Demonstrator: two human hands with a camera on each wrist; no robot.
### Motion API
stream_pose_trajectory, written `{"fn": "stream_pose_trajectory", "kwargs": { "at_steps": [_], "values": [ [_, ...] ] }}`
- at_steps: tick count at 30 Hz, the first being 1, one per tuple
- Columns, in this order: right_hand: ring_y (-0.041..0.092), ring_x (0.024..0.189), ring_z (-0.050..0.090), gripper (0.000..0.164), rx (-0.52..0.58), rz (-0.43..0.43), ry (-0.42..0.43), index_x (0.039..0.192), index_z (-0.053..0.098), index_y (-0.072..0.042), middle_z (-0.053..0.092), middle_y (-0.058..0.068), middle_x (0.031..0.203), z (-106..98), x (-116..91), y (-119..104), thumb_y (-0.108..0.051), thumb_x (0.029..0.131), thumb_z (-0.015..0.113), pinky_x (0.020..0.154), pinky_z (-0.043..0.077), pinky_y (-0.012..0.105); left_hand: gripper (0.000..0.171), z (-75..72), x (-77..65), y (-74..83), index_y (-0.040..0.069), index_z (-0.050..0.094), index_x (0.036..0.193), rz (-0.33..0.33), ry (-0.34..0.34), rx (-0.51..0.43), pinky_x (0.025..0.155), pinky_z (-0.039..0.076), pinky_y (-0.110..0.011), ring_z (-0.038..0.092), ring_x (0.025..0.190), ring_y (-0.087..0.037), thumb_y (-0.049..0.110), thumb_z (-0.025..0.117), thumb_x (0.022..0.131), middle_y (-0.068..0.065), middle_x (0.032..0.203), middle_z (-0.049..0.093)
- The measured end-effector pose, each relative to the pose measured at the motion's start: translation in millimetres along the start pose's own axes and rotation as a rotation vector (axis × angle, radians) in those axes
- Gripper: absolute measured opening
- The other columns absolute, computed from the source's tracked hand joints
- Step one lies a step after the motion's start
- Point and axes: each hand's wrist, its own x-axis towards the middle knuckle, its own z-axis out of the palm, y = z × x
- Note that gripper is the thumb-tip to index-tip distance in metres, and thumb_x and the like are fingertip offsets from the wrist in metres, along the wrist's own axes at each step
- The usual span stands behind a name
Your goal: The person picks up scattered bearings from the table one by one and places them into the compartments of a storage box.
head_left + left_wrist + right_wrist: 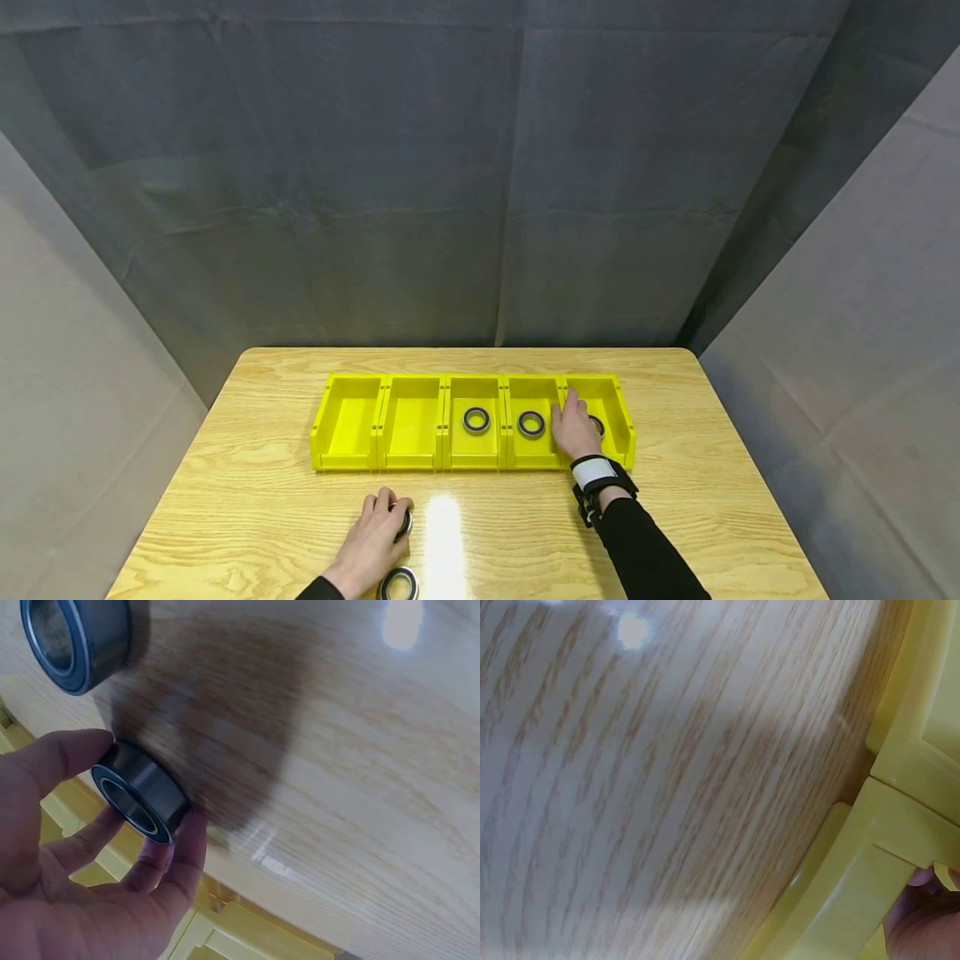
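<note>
My left hand (372, 533) pinches a bearing (142, 791) between thumb and fingertips, its dark seal and steel ring tilted close over the table. Another bearing (398, 585) lies near the table's front edge, beside that hand. My right hand (576, 430) reaches into the rightmost yellow bin (619, 414), its thumb apart from the fingers and over the divider. A bearing (597, 427) in that bin shows at the hand's right side, partly hidden by it. In the right wrist view only a bit of the hand (926, 926) appears behind the bin wall.
Several yellow bins stand joined in a row on the wooden table (247, 467). One bearing (476, 421) lies in the middle bin, another bearing (531, 425) in the bin to its right. Grey cloth (390, 183) hangs behind the table and at both sides.
</note>
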Motion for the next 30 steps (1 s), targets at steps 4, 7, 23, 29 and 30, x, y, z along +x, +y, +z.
{"fn": "stream_pose_trajectory", "kwargs": {
  "at_steps": [4,7,23,29,30],
  "values": [
    [0.050,0.108,0.061,0.058,0.002,0.000,0.001,0.153,0.024,0.005,0.049,0.035,0.138,-0.3,-0.1,0.6,-0.028,0.108,0.040,0.090,0.052,0.059,0.036,0.7,0.2,-0.4,0.005,0.068,0.115,-0.004,0.023,-0.010,0.057,0.044,-0.029,0.047,0.089,-0.023,0.007,0.077,0.080,-0.011,0.103,0.053],
    [0.050,0.109,0.061,0.058,0.000,-0.002,0.003,0.152,0.024,0.005,0.049,0.035,0.138,0.2,0.4,1.1,-0.028,0.108,0.041,0.090,0.052,0.059,0.036,1.3,0.6,-1.6,0.005,0.069,0.114,0.003,0.053,-0.002,0.058,0.049,-0.031,0.049,0.089,-0.023,0.008,0.077,0.080,-0.011,0.103,0.054],
    [0.051,0.112,0.060,0.059,0.000,0.011,-0.006,0.154,0.022,0.004,0.047,0.035,0.141,-0.1,0.4,-0.4,-0.028,0.108,0.040,0.093,0.051,0.060,0.045,-23.2,16.0,3.2,0.002,0.065,0.121,0.000,0.081,-0.046,0.063,0.056,-0.036,0.053,0.100,-0.030,0.006,0.080,0.079,-0.016,0.108,0.056],
    [0.051,0.111,0.060,0.059,-0.002,0.011,-0.005,0.154,0.022,0.004,0.047,0.035,0.141,-0.7,-0.6,-1.4,-0.028,0.108,0.039,0.092,0.051,0.061,0.043,-31.4,25.7,5.9,0.001,0.066,0.123,-0.007,0.084,-0.041,0.067,0.055,-0.038,0.053,0.099,-0.030,0.007,0.079,0.082,-0.018,0.110,0.057],
    [0.051,0.111,0.060,0.059,-0.002,0.012,-0.004,0.154,0.023,0.004,0.047,0.035,0.141,-0.6,-0.8,-1.5,-0.028,0.108,0.040,0.092,0.051,0.061,0.044,-32.4,27.6,6.1,0.000,0.065,0.123,-0.007,0.086,-0.042,0.067,0.055,-0.039,0.053,0.099,-0.030,0.007,0.079,0.082,-0.018,0.110,0.057]
  ]
}}
